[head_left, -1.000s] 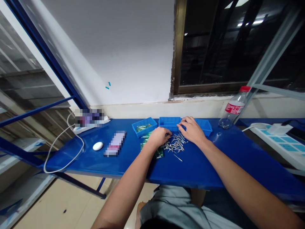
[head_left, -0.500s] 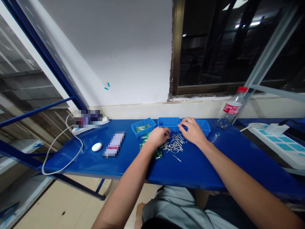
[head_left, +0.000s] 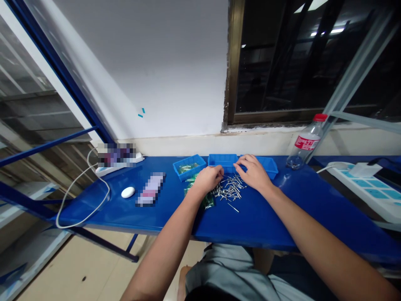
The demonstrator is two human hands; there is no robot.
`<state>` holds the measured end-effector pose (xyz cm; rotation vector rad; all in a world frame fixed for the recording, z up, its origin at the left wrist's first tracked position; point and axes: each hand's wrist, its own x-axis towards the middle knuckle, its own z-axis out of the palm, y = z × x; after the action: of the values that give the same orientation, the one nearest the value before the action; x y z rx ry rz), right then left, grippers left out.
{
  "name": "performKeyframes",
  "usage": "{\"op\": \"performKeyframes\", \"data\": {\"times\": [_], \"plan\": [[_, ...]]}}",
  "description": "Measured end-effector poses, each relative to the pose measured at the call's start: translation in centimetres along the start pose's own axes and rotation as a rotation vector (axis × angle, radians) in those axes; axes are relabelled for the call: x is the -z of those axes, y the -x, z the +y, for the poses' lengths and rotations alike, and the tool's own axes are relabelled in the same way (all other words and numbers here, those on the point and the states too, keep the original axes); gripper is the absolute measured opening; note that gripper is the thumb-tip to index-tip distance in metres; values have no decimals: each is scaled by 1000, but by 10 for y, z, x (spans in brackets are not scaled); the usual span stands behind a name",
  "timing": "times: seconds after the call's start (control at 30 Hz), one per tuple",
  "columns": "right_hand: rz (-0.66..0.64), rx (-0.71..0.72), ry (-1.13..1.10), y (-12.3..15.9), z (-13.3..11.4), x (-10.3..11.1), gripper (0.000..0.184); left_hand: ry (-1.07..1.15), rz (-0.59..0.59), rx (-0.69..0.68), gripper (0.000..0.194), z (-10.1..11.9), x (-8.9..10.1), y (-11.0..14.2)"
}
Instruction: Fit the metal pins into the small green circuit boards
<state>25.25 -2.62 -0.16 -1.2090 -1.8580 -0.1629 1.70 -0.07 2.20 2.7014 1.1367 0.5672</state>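
A heap of small silver metal pins [head_left: 228,189] lies on the blue table [head_left: 269,213]. My left hand [head_left: 209,177] rests at the heap's left edge with its fingers curled; what they pinch is too small to make out. My right hand [head_left: 253,172] sits at the heap's upper right, fingers bent and pinched together over the pins. Green circuit boards [head_left: 207,201] lie under and beside my left wrist. Behind the hands stand three blue trays: the left tray [head_left: 189,166] holds green parts, the middle tray [head_left: 223,161] is in front of my fingers, the right tray [head_left: 266,164] is partly hidden.
A plastic water bottle [head_left: 304,144] with a red cap stands at the back right. A white power strip [head_left: 369,187] lies at the far right. A white oval object [head_left: 128,192], a blurred flat box [head_left: 151,189] and a white cable [head_left: 82,209] occupy the table's left part.
Both hands stay at the pin heap. My left hand has shifted slightly up and right, and my right hand's fingers have drawn a little toward it.
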Motion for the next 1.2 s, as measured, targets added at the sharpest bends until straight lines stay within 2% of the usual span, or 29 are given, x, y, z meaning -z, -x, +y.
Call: {"op": "performKeyframes", "data": {"times": [0.13, 0.37, 0.6, 0.83, 1.0, 1.2], "plan": [[2, -5, -9, 0, -3, 0, 17, 6, -7, 15, 18, 1, 1, 0], [9, -8, -14, 0, -4, -1, 19, 4, -35, 49, 7, -2, 2, -3], [-12, -9, -16, 1, -3, -1, 19, 25, 13, 6, 24, -2, 0, -1], [-9, -9, -33, 0, -4, -4, 20, 2, -45, 55, 13, -4, 4, -1], [-8, -5, -37, 0, -5, -3, 21, -25, -53, 49, 18, -5, 6, -2], [-21, -14, -43, 0, -6, -1, 20, 34, -33, -38, 28, -4, 4, -1]]}}
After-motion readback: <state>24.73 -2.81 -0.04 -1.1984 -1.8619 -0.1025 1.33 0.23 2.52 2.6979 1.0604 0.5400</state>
